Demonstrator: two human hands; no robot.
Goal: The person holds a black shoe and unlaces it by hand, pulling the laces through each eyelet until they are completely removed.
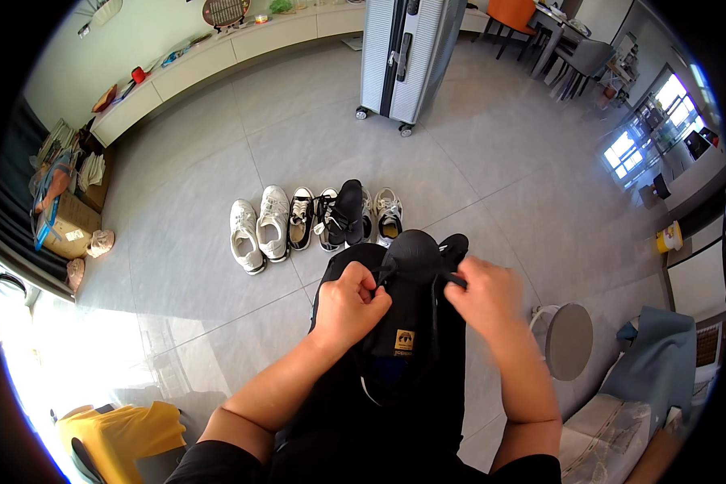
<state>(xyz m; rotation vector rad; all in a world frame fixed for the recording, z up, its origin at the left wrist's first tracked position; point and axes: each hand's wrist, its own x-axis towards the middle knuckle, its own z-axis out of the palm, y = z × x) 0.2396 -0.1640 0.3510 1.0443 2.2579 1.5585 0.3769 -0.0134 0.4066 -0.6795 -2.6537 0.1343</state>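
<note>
Two bare hands (351, 305), two plain white shoes (274, 200), one suitcase (378, 68), one round stool (571, 342)

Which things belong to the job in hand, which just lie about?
In use: black shoe with gold label; its black laces, held by left hand and right hand.
Apparently lying about: ribbed silver suitcase; round grey stool; yellow bucket.

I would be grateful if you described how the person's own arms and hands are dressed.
The left hand and right hand are ungloved, the right slightly blurred. No watch or bracelet shows on either wrist. The forearms are uncovered below short, plain black sleeves.
</note>
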